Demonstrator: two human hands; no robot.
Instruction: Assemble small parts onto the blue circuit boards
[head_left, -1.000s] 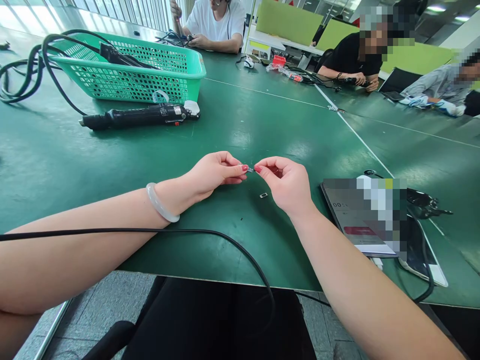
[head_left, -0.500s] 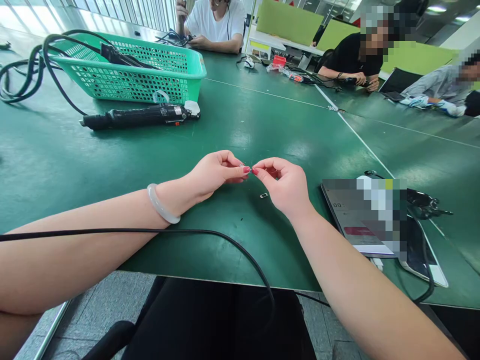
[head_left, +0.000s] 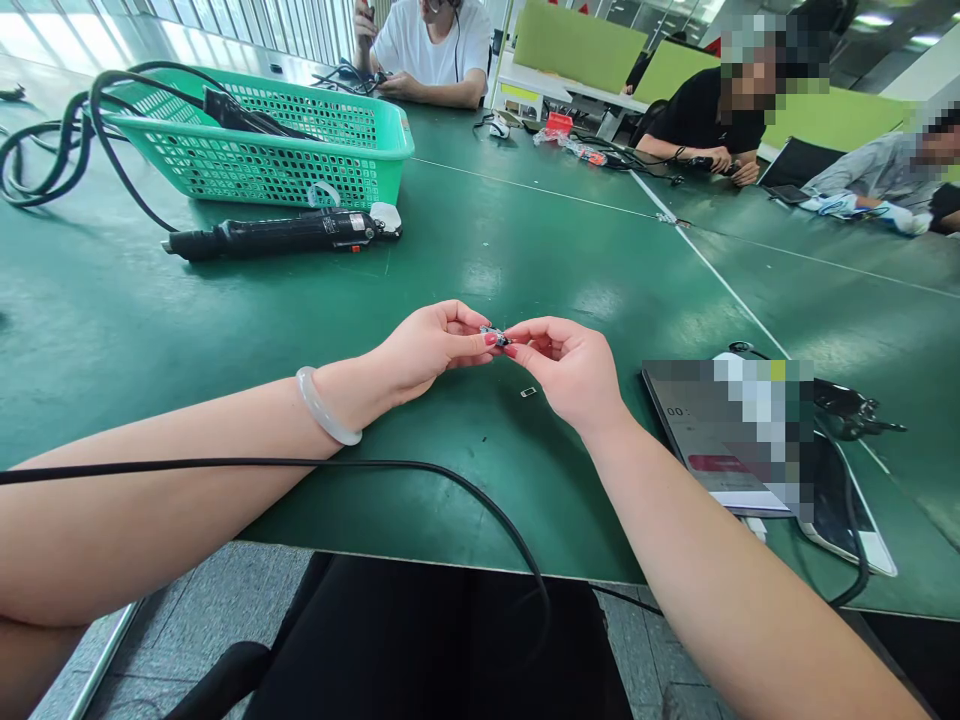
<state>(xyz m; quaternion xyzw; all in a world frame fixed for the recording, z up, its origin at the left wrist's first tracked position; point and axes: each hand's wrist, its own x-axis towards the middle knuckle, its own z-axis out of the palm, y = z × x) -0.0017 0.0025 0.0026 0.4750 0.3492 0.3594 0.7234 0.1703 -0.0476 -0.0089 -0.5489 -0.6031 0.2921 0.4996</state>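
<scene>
My left hand (head_left: 442, 345) pinches a small dark and silvery part (head_left: 495, 337) between thumb and fingers, just above the green table. From the other side, the thumb and forefinger of my right hand (head_left: 574, 365) close on the right end of the same part. It is too small for me to tell its kind. Beneath the right hand, a tiny flat rectangular piece with a metallic rim (head_left: 529, 392) lies on the tabletop. A pale bangle (head_left: 324, 408) circles my left wrist.
A green mesh basket (head_left: 262, 170) with a black corded tool stands at the back left. In front of it lies a black electric screwdriver (head_left: 277, 235). A tablet (head_left: 720, 440) sits at right. A black cable (head_left: 420, 464) crosses my left forearm. Other people sit across the table (head_left: 480, 230).
The small part between my fingers has turned and shows more of its dark surface. Both hands stay almost in the same place; the tiny rectangular piece has not moved.
</scene>
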